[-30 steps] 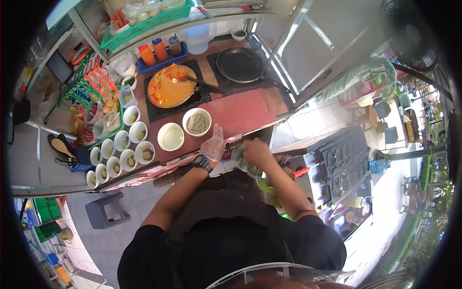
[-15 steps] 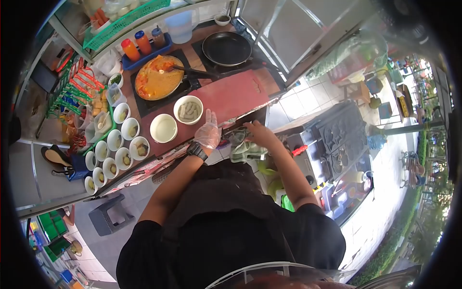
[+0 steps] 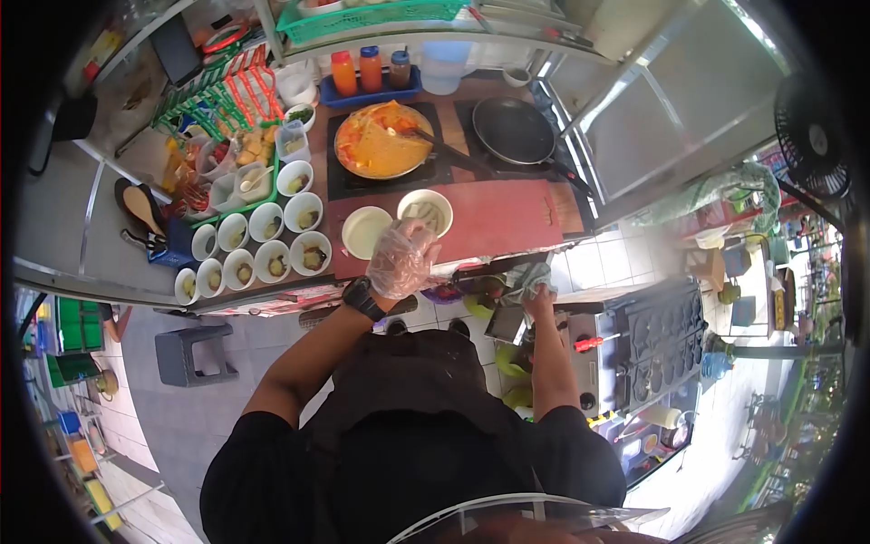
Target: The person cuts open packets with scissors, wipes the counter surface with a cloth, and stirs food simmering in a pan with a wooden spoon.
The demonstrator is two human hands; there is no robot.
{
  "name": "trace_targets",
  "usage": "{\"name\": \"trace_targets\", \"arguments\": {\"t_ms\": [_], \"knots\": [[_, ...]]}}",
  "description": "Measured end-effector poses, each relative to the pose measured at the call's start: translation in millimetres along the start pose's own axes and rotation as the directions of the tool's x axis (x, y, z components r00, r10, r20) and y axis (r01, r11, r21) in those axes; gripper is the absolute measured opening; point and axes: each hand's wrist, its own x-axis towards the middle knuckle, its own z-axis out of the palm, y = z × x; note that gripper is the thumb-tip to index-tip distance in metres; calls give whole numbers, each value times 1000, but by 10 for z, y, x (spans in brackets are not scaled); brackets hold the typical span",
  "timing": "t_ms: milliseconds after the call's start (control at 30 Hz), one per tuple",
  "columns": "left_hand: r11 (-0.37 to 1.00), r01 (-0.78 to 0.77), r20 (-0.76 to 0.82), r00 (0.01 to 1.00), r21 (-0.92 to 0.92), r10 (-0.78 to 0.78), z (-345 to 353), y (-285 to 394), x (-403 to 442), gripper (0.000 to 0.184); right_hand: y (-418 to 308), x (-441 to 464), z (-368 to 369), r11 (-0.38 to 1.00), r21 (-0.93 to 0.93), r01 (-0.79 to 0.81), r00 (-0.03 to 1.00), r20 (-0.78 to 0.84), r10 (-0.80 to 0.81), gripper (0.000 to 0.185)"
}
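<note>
My left hand [image 3: 403, 260], in a clear plastic glove with a black watch at the wrist, is at the near side of a white bowl [image 3: 439, 201] of pale, elongated pieces. Its fingers are bent and overlap the bowl's edge; whether anything is in them is hidden. Just left stands a second white bowl [image 3: 364, 234] with a pale content. Below the counter edge on the right, my bare right hand [image 3: 542, 304] grips a light greenish cloth [image 3: 524, 283]. Both bowls rest on a red board [image 3: 507, 213].
A pan of orange-red food [image 3: 376, 150] with a dark-handled utensil sits behind the board, beside an empty black pan [image 3: 514, 130]. Several white cups [image 3: 308, 252] line the left side. Sauce bottles [image 3: 371, 71] stand in a blue tray. A moulded griddle [image 3: 657, 340] is at right.
My left hand has gone from flat, outstretched fingers to bent ones by the bowl. My right hand has moved lower and now holds the cloth. The camera view has turned.
</note>
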Motion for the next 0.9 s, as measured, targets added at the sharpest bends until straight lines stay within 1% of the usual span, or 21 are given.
{"name": "trace_targets", "arguments": {"t_ms": [33,67,100,133,167,200,233,267,300,333,367,433,467,533,567,600,667,733,800,867,900], "knots": [[997,55,43,998,-49,-53,-83,-16,-58,24,-87,-94,-37,997,13,-80,976,-201,81,81],[997,56,44,998,-45,-54,-147,-32,-154,24,-170,-105,-181,997,16,-78,977,-199,79,81],[998,50,39,998,-25,-49,-205,-50,-233,25,-272,-26,-423,980,-201,11,998,65,2,74],[999,45,29,999,-4,-45,-238,-84,-251,26,-406,25,-708,912,-381,154,944,330,-22,70],[999,48,23,999,-1,-48,-250,-106,-244,26,-585,-96,-1020,960,-210,186,968,205,-143,59],[998,59,16,998,24,-60,-253,-101,-250,30,-1247,-501,-1687,970,10,244,965,95,-244,53],[996,70,14,997,46,-71,-255,-84,-261,33,-1945,-933,-2389,918,212,336,940,-17,-340,47],[995,77,15,997,66,-78,-259,-68,-267,37,-2322,-1017,-2706,862,272,428,902,-71,-425,32],[992,112,80,990,48,-116,-141,-150,-309,49,-2614,-1008,-2773,656,221,721,679,-409,-609,23],[993,106,75,991,47,-109,-92,-158,-259,49,-2957,-917,-2895,523,138,841,513,-509,-691,25],[984,120,66,989,133,-129,-35,-131,-216,55,-3273,-785,-2982,373,36,927,323,-582,-746,32],[943,174,108,971,284,-212,154,-159,-244,67,-3740,-361,-2857,390,-53,919,306,-525,-794,28],[937,187,90,971,294,-222,263,-200,-272,67,-3880,-196,-2817,369,-57,928,287,-522,-803,28],[880,226,111,949,419,-297,377,-200,-359,62,-4081,39,-2581,530,-119,840,491,-251,-834,19],[873,211,125,948,439,-292,392,-209,-363,57,-4130,152,-2443,521,-230,822,456,-281,-844,14],[868,226,88,952,442,-293,430,-223,-349,54,-4215,80,-2491,496,-224,839,430,-284,-857,14],[843,200,80,958,500,-275,437,-285,-344,50,-4286,-261,-2768,650,-132,748,608,-257,-751,15],[842,216,72,955,495,-287,435,-369,-302,55,-4439,-332,-3061,608,-142,781,568,-243,-787,19],[851,218,95,950,478,-297,420,-354,-328,61,-4503,-208,-2995,587,-139,797,554,-219,-803,23],[879,233,84,952,417,-293,330,-308,-237,64,-4626,118,-2698,500,-120,858,465,-235,-853,25],[882,239,115,944,407,-309,270,-269,-216,68,-4589,185,-2577,434,-146,889,371,-327,-869,21]]}}
